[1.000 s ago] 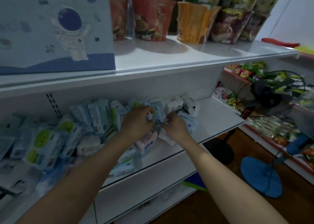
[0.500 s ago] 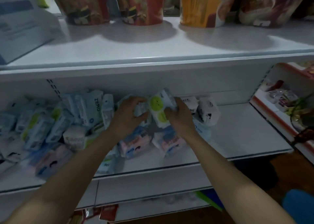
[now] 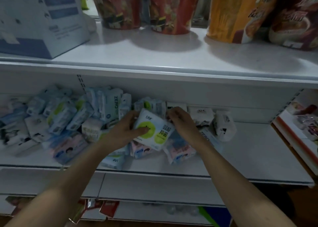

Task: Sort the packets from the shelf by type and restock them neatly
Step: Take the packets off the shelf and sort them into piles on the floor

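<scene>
Left hand (image 3: 126, 132) grips the white packet w/ 2 green circles (image 3: 152, 132), thumb across its face; right hand (image 3: 183, 123) pinches its top-right edge, and vs half a sec ago the packet is turned face-up and lower, over the pink-and-blue packets (image 3: 142, 150). Loose packets too jumbled to count exactly; 2 white ones (image 3: 200, 114) stand just right of the hands. All on the white middle shelf (image 3: 258, 151); upper shelf (image 3: 154, 54) carries 4 snack bags (image 3: 172, 8) and 1 blue-white box (image 3: 41, 20).

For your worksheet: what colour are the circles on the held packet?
Lime green, on the white packet; head view.
</scene>
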`<state>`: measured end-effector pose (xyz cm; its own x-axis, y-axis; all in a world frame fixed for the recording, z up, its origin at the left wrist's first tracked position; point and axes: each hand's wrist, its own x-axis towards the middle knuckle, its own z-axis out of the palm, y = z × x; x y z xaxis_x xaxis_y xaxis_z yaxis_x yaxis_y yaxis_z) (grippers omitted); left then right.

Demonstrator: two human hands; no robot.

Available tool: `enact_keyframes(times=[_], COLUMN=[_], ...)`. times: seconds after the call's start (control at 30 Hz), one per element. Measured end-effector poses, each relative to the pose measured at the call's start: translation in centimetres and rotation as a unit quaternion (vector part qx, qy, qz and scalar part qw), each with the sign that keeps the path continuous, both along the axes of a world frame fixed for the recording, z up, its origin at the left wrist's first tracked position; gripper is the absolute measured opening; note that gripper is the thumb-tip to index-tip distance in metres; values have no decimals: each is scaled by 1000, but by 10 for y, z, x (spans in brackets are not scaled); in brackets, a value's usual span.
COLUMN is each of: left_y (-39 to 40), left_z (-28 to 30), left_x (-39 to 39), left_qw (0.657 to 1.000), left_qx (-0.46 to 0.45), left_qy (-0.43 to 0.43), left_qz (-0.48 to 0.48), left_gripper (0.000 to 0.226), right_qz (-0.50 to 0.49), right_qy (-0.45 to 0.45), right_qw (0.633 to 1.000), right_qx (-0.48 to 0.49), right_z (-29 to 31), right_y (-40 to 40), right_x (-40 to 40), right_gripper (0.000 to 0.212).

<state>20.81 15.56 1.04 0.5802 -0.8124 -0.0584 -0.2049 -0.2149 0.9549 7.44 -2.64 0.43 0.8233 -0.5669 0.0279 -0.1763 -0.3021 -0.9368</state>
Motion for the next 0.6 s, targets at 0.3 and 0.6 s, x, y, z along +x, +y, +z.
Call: enact_keyframes(times=[0.3, 0.6], left_y=[47, 62], left_z=[-31, -13], left_x=[27, 3], left_qw=[992, 993], left_qx=[-101, -95], left_qy=[70, -15], left_qz=[36, 71], left_gripper=[76, 60], right_qz=[-18, -158], right_qy=[-25, -93], right_qw=[1000, 983], right_qx=[-2, 27], right_z=[-26, -9], right_y=[19, 8], right_x=[61, 36], right_gripper=[84, 51])
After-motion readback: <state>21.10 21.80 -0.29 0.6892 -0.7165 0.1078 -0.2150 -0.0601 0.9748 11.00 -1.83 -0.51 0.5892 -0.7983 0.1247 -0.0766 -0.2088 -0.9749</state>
